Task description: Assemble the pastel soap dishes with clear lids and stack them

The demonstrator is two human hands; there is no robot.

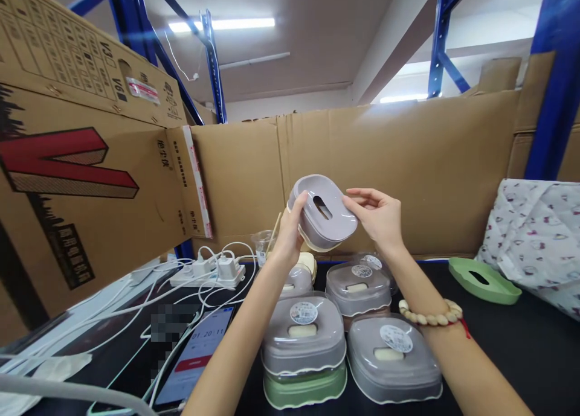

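Observation:
A grey tissue box with a dark oval slot in its lid is held up, tilted, in front of the cardboard. My left hand is closed around its left side, thumb on the lid. My right hand has its thumb and fingertips close together at the lid's right edge; the other fingers are partly curled. Below stand more boxes under clear covers with round labels: a grey one on a green one, another grey box, and a stack behind.
A green slotted lid lies at right beside a patterned white bag. On the left are a power strip with tangled white cables, a phone and a big carton. A clear cup stands behind my left arm.

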